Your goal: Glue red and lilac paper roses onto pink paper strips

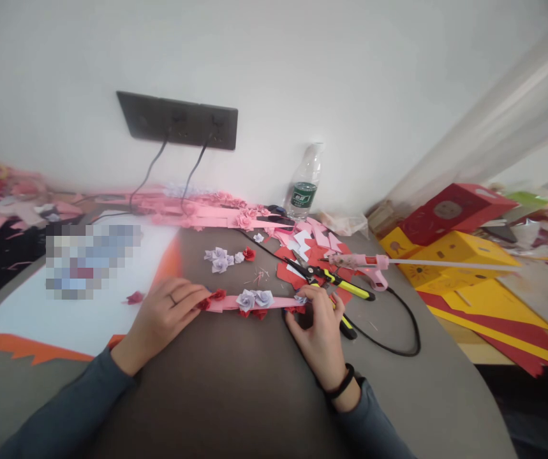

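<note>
Left hand [171,317]: pinching left end of pink paper strip [228,303]
Right hand [320,326]: pinching its right end
Paper roses [263,298]: on strip, between hands
Strip work: apparently steadying it
Next move: likely calls for light touch
Pink glue gun [374,262]: beyond strip, rightward

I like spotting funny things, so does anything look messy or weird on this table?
Yes, a little. Tiny scraps are scattered behind the flowered pink strip, perhaps cutting leftovers. One red paper flower sits alone on the white sheet, away from the others. The orange paper underneath has a jagged edge.
</note>
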The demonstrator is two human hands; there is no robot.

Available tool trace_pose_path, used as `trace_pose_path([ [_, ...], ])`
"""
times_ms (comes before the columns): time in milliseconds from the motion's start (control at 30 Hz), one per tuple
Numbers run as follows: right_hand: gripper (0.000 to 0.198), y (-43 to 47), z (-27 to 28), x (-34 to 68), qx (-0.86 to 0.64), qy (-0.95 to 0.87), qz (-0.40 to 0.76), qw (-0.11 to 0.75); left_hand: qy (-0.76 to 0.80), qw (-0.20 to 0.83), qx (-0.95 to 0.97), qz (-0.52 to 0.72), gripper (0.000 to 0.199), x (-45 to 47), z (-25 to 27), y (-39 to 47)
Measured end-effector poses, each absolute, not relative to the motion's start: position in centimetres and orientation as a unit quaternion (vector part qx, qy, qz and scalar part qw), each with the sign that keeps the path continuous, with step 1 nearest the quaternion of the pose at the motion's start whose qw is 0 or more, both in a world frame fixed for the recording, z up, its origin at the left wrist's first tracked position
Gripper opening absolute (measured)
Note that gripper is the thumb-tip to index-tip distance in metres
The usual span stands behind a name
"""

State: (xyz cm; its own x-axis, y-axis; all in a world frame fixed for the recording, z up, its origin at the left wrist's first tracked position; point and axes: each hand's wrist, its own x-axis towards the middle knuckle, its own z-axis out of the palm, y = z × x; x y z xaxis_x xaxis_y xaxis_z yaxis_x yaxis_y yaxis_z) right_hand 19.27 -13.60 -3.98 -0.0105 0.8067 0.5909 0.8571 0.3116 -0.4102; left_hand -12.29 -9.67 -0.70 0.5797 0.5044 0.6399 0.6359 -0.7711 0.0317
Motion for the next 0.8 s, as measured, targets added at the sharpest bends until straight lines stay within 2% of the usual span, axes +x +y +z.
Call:
trace_pose_path([
  [800, 0.024, -13.59, -4.02, 19.35, -0.586, -0.709, -0.03, 0.391, -0.322, 0.098, -0.885, -0.323, 0.021, -12.41, -0.93, -9.66],
])
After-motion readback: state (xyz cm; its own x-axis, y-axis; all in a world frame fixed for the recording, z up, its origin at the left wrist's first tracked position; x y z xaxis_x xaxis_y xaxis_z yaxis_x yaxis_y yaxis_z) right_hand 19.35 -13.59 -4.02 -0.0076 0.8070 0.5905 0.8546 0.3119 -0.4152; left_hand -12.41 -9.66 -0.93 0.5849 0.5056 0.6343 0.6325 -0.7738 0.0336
